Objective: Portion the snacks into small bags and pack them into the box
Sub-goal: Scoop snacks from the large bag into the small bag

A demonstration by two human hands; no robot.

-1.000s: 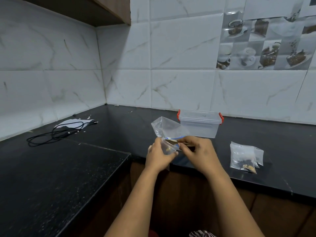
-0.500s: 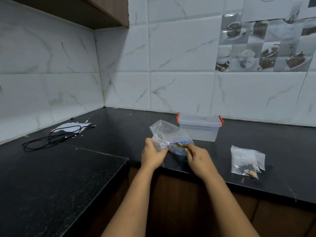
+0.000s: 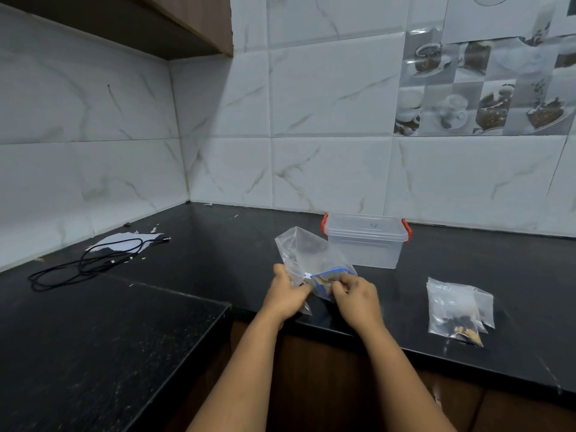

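Blue-zip bag (image 3: 314, 260) pinched at its open mouth by left hand (image 3: 288, 296) and right hand (image 3: 358, 299). Small bags (image 3: 458, 310) near desk (image 3: 514, 275) front edge, one part-filled. Lidded box (image 3: 366, 244) unpacked; most work judged left.

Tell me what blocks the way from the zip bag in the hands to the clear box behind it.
Nothing visible on the counter lies between them: the zip bag, held by the left hand and right hand, sits just in front of the box. But the box's lid looks closed, so that bars entry.
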